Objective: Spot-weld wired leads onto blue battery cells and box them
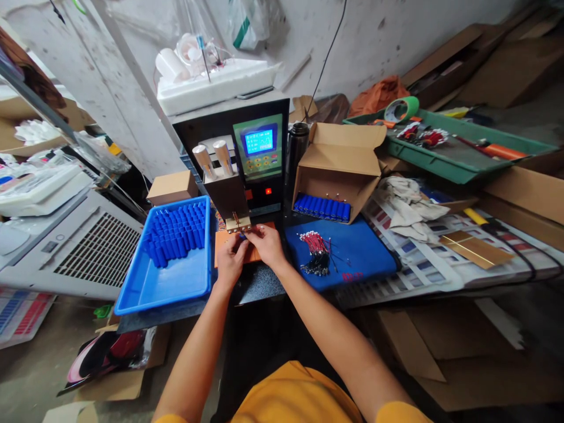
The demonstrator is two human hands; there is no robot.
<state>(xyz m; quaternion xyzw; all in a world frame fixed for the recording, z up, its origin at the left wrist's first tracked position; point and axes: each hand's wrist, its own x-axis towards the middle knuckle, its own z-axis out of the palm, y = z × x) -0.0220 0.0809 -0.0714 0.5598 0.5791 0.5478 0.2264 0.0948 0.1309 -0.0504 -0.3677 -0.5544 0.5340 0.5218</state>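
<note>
My left hand (231, 259) and my right hand (266, 244) meet under the electrode tips of a spot welder (225, 197). Between the fingertips shows a small blue bit of a battery cell (242, 237), mostly covered by my fingers. The left fingers are closed around it. My right thumb and fingers are pinched at the tips, and what they hold is hidden. An orange pad (222, 244) lies beneath the hands. To the left, a blue tray (165, 291) carries many blue cells (176, 232) standing in rows.
On a blue mat (370, 252) at right lies a bundle of red and black wires (318, 249). Behind it, an open cardboard box (339, 167) holds blue cells with wires. The welder's lit screen (259, 141) faces me. A green tray (471, 167) stands farther right.
</note>
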